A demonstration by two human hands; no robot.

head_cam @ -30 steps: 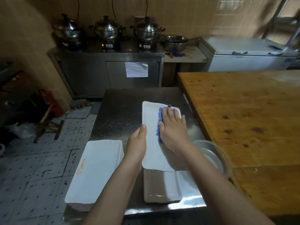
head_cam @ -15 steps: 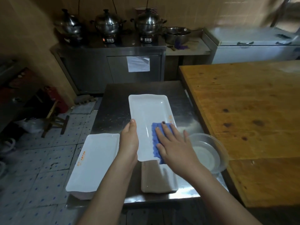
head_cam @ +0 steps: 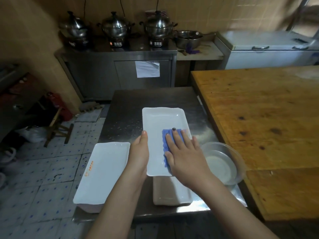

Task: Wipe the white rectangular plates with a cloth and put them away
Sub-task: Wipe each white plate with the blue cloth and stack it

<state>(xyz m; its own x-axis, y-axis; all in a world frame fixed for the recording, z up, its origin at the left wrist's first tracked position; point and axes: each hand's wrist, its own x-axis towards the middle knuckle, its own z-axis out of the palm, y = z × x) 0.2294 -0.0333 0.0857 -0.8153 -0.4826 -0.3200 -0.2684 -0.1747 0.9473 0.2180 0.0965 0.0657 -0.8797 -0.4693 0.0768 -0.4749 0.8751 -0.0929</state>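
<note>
Plate in work: the white rectangular plate (head_cam: 160,125) lies lengthwise in the middle of the frame on the steel table (head_cam: 151,99). Its near end overlaps a second plate (head_cam: 174,195) lower in the frame.
Right hand: my right hand (head_cam: 185,153) lies flat with the fingers straight and spread, pressing the blue cloth (head_cam: 166,144) onto the plate's right half. It grips nothing; I judge the flat palm spreads the pressure for wiping.
Left hand: my left hand (head_cam: 139,152) stands on edge along the plate's left rim, fingers straight and touching it. I judge it braces the plate against sliding under the cloth.
Stack: a stack of plates (head_cam: 103,171) sits at lower left by the table's left edge, with orange print on the top rim. It lies apart from the plate in work, but I cannot tell whether it is the finished pile or the waiting one.
Bowl: a clear bowl (head_cam: 222,161) sits right of centre, just beside my right wrist, probably kept close for wetting the cloth. What is in it is hard to make out.
Hidden: my right hand covers much of the cloth and the plate's near right corner. My left thumb is out of sight, so I cannot tell if it hooks under the rim. The second plate's left part looks brownish, which could be shadow or dirt. The bottom edge cuts off both forearms.
</note>
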